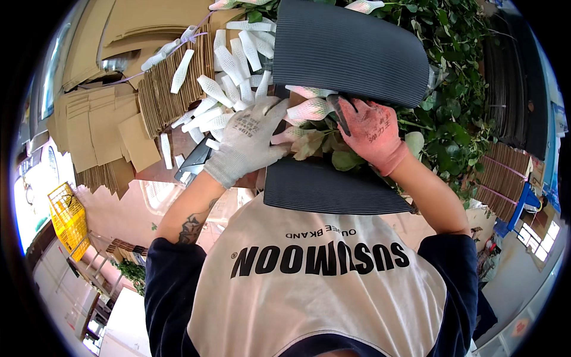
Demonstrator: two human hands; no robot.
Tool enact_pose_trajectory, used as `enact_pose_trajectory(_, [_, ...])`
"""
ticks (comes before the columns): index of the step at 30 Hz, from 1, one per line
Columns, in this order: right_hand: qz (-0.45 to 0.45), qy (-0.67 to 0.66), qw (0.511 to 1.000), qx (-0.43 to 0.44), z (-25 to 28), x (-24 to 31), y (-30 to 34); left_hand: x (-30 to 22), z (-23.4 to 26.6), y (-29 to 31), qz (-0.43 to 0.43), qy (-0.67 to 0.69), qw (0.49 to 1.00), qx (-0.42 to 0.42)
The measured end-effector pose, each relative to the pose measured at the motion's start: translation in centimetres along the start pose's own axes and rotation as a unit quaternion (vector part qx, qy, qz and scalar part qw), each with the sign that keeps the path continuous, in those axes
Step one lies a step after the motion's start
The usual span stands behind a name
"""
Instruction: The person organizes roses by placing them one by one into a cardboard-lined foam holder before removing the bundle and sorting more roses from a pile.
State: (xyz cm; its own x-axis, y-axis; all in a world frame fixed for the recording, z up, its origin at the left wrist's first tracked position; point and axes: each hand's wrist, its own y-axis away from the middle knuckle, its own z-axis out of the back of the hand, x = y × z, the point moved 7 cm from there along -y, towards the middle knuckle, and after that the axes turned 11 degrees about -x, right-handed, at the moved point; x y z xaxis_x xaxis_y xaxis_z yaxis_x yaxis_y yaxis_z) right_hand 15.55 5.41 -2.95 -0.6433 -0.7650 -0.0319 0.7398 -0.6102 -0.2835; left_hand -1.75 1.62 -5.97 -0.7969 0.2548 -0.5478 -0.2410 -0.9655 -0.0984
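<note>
My left hand (pixel 245 141), in a grey glove, lies beside several net-wrapped rose buds, with its fingers extended and thumb apart. In a red glove with dark fingertips, my right hand (pixel 373 134) curls its fingers at the base of a rose (pixel 312 109) whose pinkish bud wears a white foam net. Its stem is hidden by that hand. Green leaves (pixel 347 160) show between my hands. Dark ribbed sheets lie above and below the buds: the far sheet (pixel 351 50) and the near sheet (pixel 333 187), which curves up close to my body.
Loose white foam net sleeves (pixel 232 62) are heaped at the far left, next to stacked brown cardboard (pixel 169 89). Leafy stems (pixel 455 113) spread along the right. Dark stacked sheets (pixel 505 89) stand farther right. A yellow crate (pixel 68 220) is at the left.
</note>
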Motion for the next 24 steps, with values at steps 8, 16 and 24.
enact_pose_trajectory(8, [-0.035, -0.029, 0.998, -0.034, 1.6, -0.6, 0.1, 2.1, -0.5, 0.7, 0.104, 0.199, 0.974, 0.042])
enact_pose_trajectory(16, [0.09, 0.014, 0.993, 0.068, 0.7, 1.8, -0.2, 1.9, -1.8, 0.4, 0.091, 0.178, 0.979, 0.039])
enact_pose_trajectory(24, [0.188, -0.071, 0.972, 0.124, -1.6, 6.2, 0.3, 2.4, -2.4, 0.6, 0.115, 0.18, 0.975, 0.062])
